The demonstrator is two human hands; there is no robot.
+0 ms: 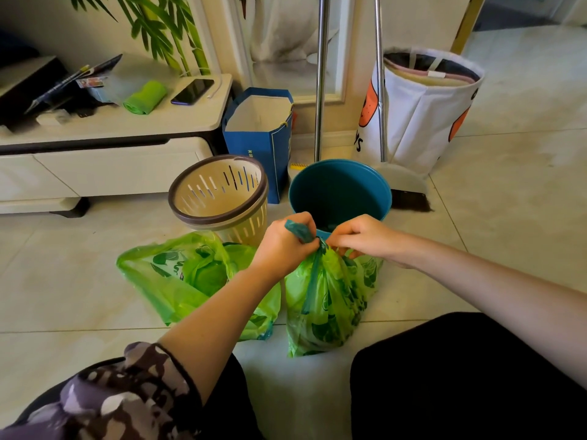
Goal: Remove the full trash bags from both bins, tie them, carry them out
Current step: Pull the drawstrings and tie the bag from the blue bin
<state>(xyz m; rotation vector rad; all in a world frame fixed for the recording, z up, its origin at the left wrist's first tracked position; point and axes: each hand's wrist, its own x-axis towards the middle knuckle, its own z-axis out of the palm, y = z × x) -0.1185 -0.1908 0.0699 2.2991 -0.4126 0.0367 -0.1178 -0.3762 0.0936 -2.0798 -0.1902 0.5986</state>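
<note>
Two green trash bags lie on the tiled floor in front of me. The right bag [330, 300] stands upright with its neck gathered. My left hand [282, 246] is shut on its teal drawstring [298, 231], and my right hand [362, 235] pinches the gathered neck beside it. The left bag [178, 274] lies slumped and open, untouched. Behind them stand two bins without bags: a cream slotted bin [219, 198] with a brown rim and a teal round bin [340, 188].
A blue paper bag [257, 134] stands behind the bins. A broom and dustpan [406, 185] lean at the wall, next to a white fabric basket [425, 112]. A low cabinet [104, 147] at left holds a phone and a green bag roll. My knees are at the bottom.
</note>
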